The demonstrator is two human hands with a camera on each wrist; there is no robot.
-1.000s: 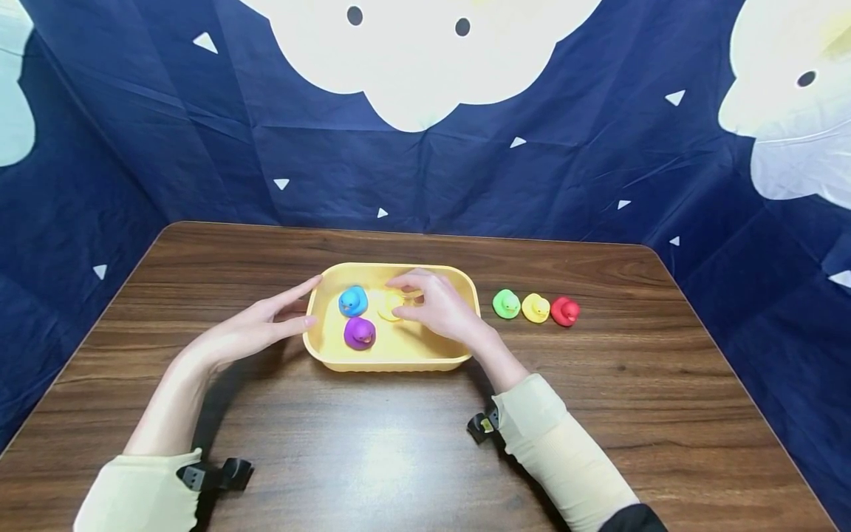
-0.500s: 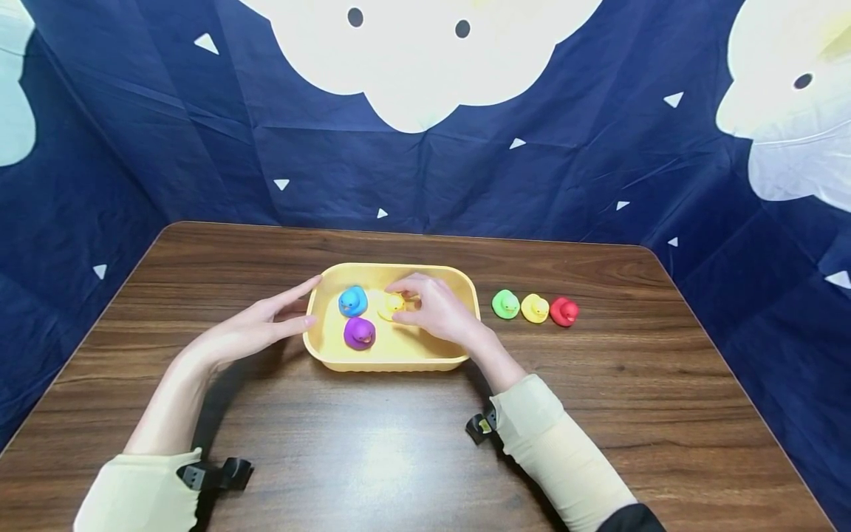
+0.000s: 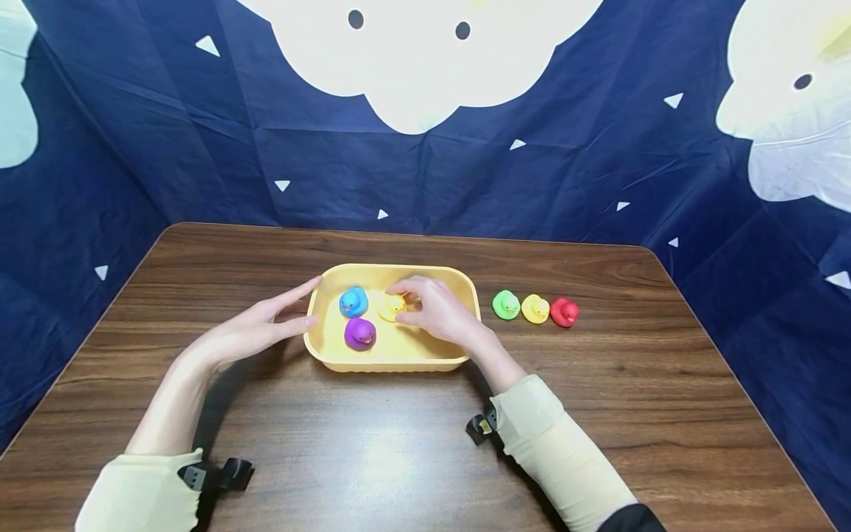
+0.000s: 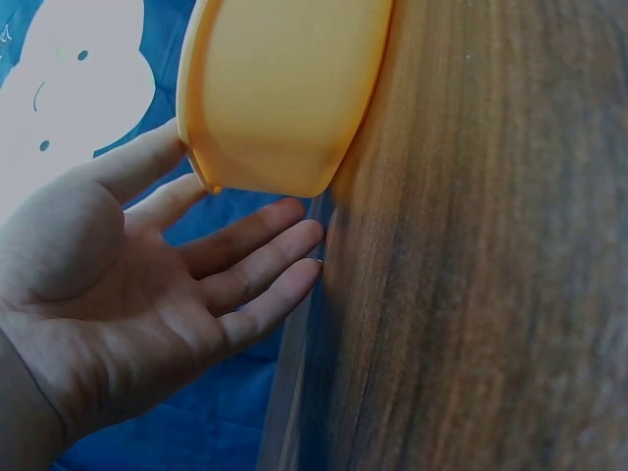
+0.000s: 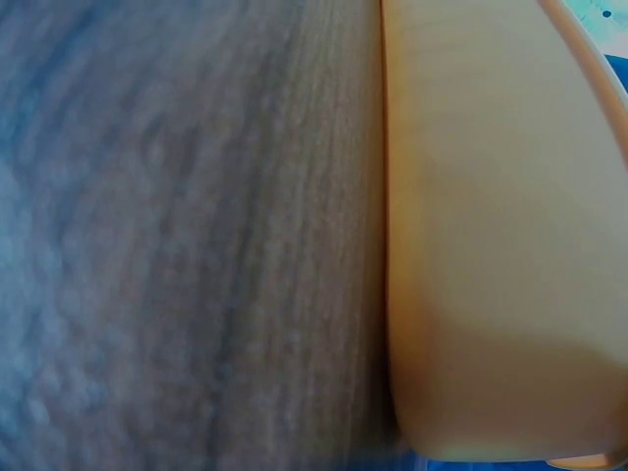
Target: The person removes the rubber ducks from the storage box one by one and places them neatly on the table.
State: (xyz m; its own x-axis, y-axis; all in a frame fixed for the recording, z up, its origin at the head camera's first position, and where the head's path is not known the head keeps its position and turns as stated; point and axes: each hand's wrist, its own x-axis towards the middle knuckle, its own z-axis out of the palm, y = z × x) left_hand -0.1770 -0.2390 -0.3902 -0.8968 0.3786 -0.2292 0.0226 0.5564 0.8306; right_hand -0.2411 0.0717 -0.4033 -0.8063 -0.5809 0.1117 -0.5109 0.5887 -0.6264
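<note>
A pale yellow tray (image 3: 392, 365) stands on the table, with a blue duck (image 3: 353, 302), a purple duck (image 3: 360, 334) and a yellow duck (image 3: 391, 306) inside. My right hand (image 3: 435, 309) reaches over the tray's right side, thumb and fingers curled round the yellow duck; a small orange-red patch shows under the palm. With spread fingers, my left hand (image 3: 255, 329) touches the tray's left end. In the left wrist view that hand (image 4: 147, 265) has finger and thumb tips at the tray (image 4: 280, 93), other fingers extended below. The right wrist view shows the tray's outer wall (image 5: 510, 226), no hand.
Right of the tray, a green duck (image 3: 506, 304), a second yellow duck (image 3: 535, 309) and a red duck (image 3: 564, 312) stand in a row on the wooden table (image 3: 372, 458). Behind the table hangs a dark blue cloth (image 3: 332, 170) with white clouds.
My right fingers have shifted slightly, and more of the yellow duck in the tray shows between them than a second ago. My left hand and the tray stay in place.
</note>
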